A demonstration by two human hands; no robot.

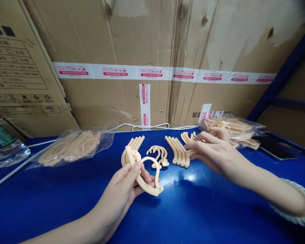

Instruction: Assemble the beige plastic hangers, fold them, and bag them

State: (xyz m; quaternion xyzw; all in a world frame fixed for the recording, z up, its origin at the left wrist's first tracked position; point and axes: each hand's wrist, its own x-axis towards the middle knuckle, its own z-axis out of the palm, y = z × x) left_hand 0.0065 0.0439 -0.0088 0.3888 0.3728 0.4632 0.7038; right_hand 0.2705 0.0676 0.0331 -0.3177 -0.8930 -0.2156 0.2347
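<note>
Low over the middle of the blue table, my left hand pinches a beige plastic hanger arm together with a curved hanger hook. My right hand is bent over the right side, its fingers closed around a beige hanger piece that is mostly hidden. Beside those fingers lies a row of curved hanger arms. Several loose hooks lie between that row and another row of arms, partly covered by what my left hand holds. Some small curved pieces rest behind my right fingertips.
Clear plastic bags of beige parts lie at left and right. A phone is by the right bag, a water bottle at far left. A white cable runs along the back, before large cardboard boxes.
</note>
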